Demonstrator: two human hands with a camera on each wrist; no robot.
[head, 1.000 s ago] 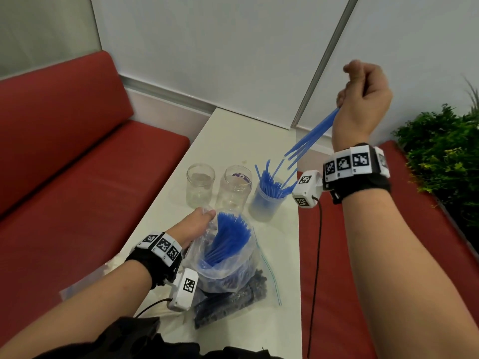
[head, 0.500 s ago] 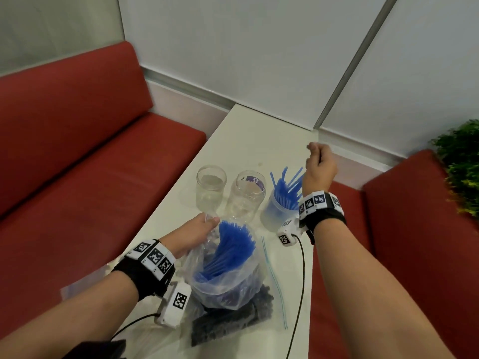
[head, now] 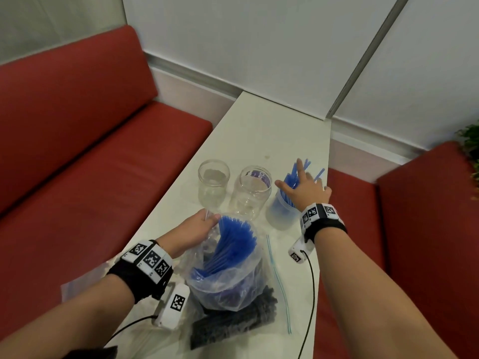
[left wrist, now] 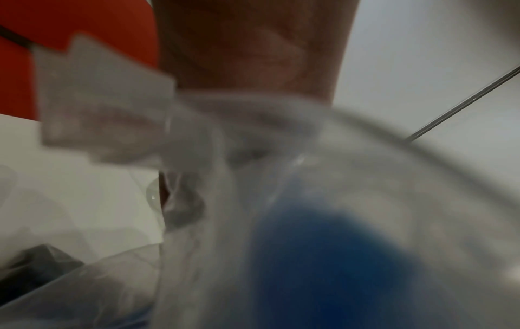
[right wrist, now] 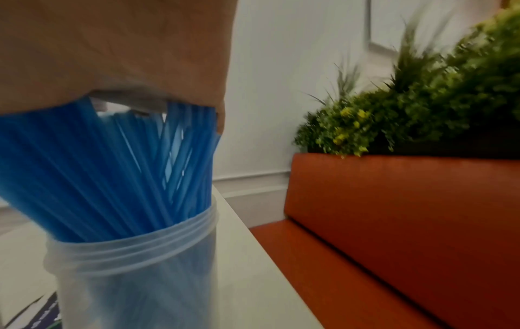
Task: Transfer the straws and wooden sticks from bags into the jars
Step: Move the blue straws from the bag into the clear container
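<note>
While the right hand [head: 304, 189] lies flat with its fingers spread and straight over the tops of the blue straws [head: 294, 177] standing in the frosted plastic jar [head: 281, 213], the left hand [head: 193, 233] pinches the rim of the clear plastic bag [head: 225, 281] just in front of that jar's neighbours. In the right wrist view the palm [right wrist: 118, 49] presses down on the straw tips [right wrist: 112, 160], which fan out above the jar's threaded neck [right wrist: 132, 247]. The bag stands open and upright, a thick bunch of blue straws [head: 233, 244] leaning inside it. To the left of the frosted jar stand two clear glass jars [head: 251, 194], side by side and holding nothing visible. Beneath the straw bag, nearer the person than the frosted jar, lies a flat zip bag of dark sticks [head: 233, 322]. All of this rests on a white table [head: 272, 130] between red benches [head: 90, 151]. The left wrist view is blurred; only plastic film [left wrist: 197, 155] and a blue mass show.
</note>
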